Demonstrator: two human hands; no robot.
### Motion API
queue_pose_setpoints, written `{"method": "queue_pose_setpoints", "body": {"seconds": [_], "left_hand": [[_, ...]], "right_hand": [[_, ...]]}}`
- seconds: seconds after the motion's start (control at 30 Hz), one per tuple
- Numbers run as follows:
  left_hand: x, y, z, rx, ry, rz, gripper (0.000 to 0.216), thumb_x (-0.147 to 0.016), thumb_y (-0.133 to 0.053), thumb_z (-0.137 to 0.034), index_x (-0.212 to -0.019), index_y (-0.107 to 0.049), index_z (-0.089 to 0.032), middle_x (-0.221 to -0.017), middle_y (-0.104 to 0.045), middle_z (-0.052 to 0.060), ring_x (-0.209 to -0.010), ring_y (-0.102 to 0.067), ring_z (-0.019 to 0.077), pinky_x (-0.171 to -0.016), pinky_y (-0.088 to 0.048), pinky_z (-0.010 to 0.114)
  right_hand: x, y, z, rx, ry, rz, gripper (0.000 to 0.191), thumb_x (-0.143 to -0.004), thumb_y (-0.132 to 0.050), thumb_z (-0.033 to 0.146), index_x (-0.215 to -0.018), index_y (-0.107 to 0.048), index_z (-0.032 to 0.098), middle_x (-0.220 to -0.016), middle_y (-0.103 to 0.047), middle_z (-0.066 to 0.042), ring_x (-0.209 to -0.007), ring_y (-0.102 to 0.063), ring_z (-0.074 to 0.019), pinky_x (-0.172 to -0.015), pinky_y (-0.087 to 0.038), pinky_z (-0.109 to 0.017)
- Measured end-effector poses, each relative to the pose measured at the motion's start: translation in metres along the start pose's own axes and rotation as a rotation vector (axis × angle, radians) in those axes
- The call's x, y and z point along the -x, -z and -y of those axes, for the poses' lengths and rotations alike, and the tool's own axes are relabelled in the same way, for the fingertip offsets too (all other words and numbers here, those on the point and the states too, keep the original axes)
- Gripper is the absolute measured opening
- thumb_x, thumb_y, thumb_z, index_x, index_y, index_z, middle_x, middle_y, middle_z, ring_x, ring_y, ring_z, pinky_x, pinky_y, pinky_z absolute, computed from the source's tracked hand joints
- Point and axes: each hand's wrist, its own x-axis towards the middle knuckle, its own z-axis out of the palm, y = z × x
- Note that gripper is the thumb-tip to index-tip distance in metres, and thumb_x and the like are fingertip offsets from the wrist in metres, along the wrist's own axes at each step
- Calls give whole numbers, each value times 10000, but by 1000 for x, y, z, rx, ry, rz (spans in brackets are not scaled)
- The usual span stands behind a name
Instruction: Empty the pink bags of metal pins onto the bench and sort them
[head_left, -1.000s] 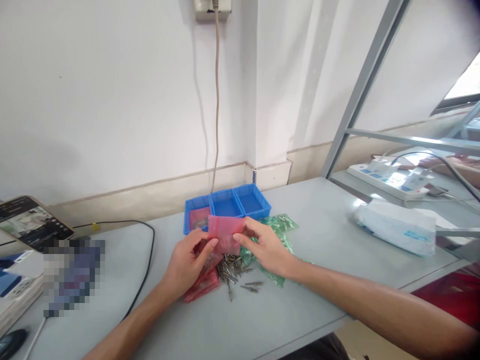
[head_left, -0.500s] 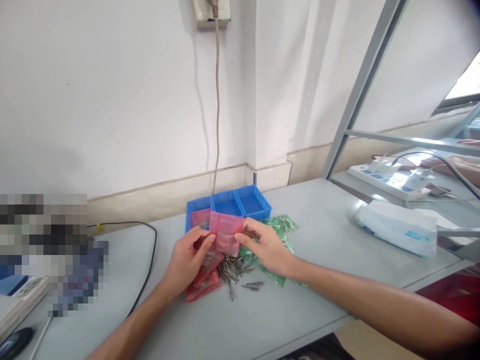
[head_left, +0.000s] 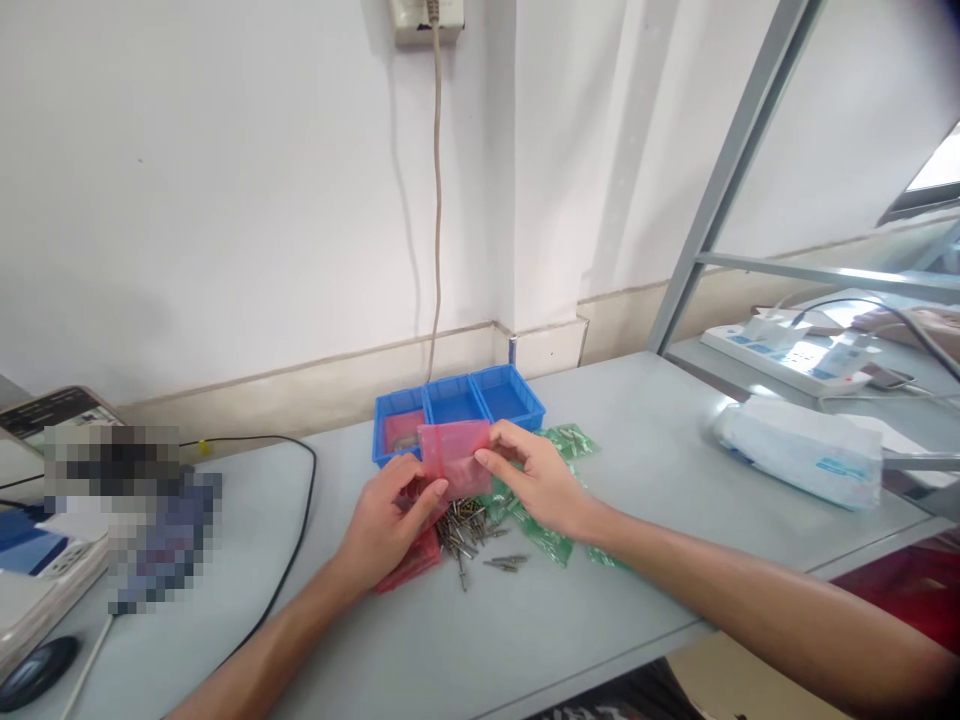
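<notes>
Left hand (head_left: 390,512) and right hand (head_left: 541,482) pinch a flat pink plastic bag (head_left: 459,448) mid-frame, a red plastic bag (head_left: 403,426) already in a blue plastic tray (head_left: 454,403), slender metal pins (head_left: 460,526) lying loose

The table (head_left: 622,430) carries trays (head_left: 454,402), metal pins (head_left: 466,520), green bags (head_left: 549,542).

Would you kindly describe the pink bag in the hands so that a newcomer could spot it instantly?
At the back of the grey table sit three blue trays in a row. Just in front of them, the left hand and right hand hold the pink bag. Unlike the similar bag in the left tray and the green bags lying nearby, it is held up.
</notes>
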Motion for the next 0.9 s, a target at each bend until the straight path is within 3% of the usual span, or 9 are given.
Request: {"method": "queue_pose_setpoints", "body": {"seconds": [0.7,0.8,0.9], "left_hand": [[0,-4,5,-10,27,29,305,-1088,-549,-469,-1076,-723,-219,-1022,-739,53,-926,-635,213,-871,-484,341],[0,-4,4,-14,32,31,307,-1084,-552,-471,-1033,-719,-218,-970,-726,39,-876,-617,203,-825,-470,326],[0,-4,1,-12,52,26,325,-1075,-556,-476,-946,-698,-214,-892,-699,17,-813,-596,189,-772,-451,308]], "right_hand": [[1,3,-1,-14,-26,22,98,-1068,-586,327,-1036,-618,240,-897,-702,2,-829,-677,-190,-778,-516,-336],[1,0,-6,-66,-35,-9,105,-1057,-608,323,-1124,-566,256,-908,-696,6,-831,-679,-194,-793,-524,-350],[1,-2,-12,-124,-40,-89,141,-1045,-635,315,-1049,-502,267,-890,-677,20,-805,-663,-184,-756,-518,-332]]}}
